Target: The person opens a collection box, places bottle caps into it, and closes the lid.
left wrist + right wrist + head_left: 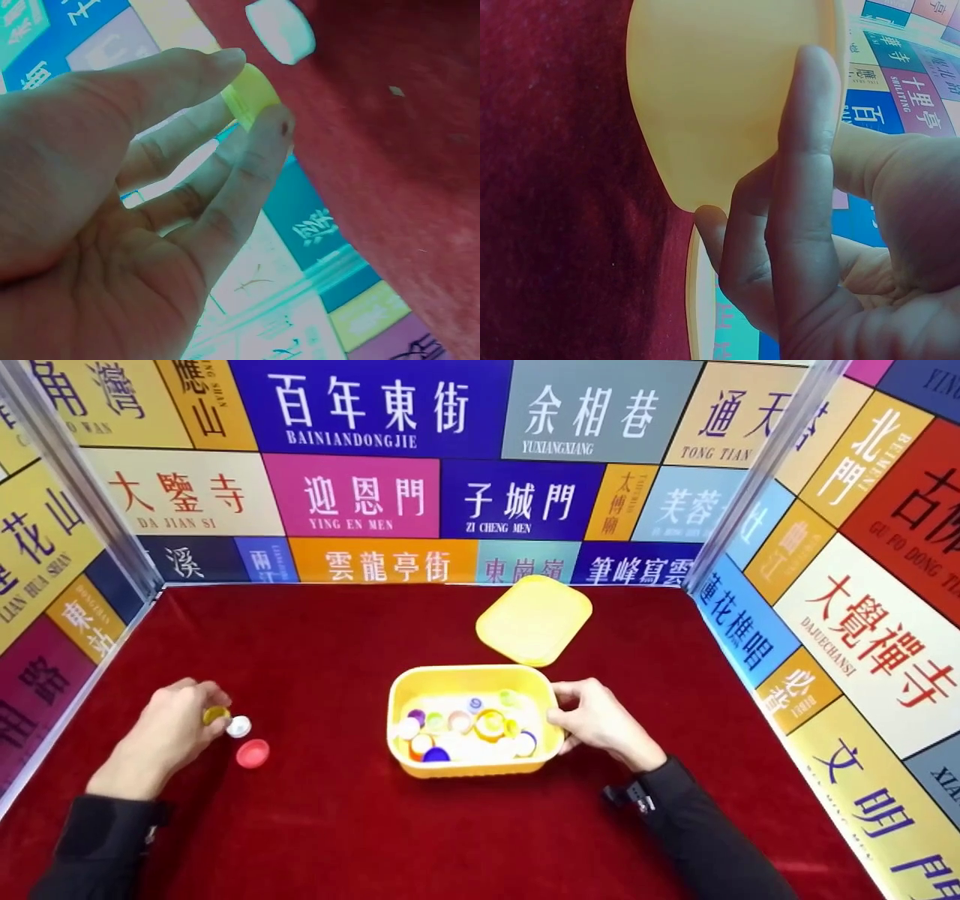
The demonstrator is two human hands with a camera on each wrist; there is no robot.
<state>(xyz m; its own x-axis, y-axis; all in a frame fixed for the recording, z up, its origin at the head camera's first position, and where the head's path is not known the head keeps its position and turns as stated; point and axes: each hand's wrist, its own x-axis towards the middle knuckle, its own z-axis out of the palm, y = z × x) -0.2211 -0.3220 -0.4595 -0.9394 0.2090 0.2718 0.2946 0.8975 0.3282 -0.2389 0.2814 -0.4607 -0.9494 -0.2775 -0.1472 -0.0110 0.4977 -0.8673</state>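
Care was called for at the left hand (161, 735), where a yellow cap (216, 714) was pinched between fingertips above the red cloth (322, 817); a firm, level hold would have served best. One white cap (239, 726) and one red cap (253, 753) lay just beside it. One yellow box (474, 769), with roughly a dozen caps inside, was gripped at its rim by the right hand (600, 721); one lid (534, 619) lay behind.

The yellow cap (216, 714) is mostly hidden by the left hand (161, 735). The caps in the tub (420, 765) are too small to count. The right wrist view cuts off the tub's top.
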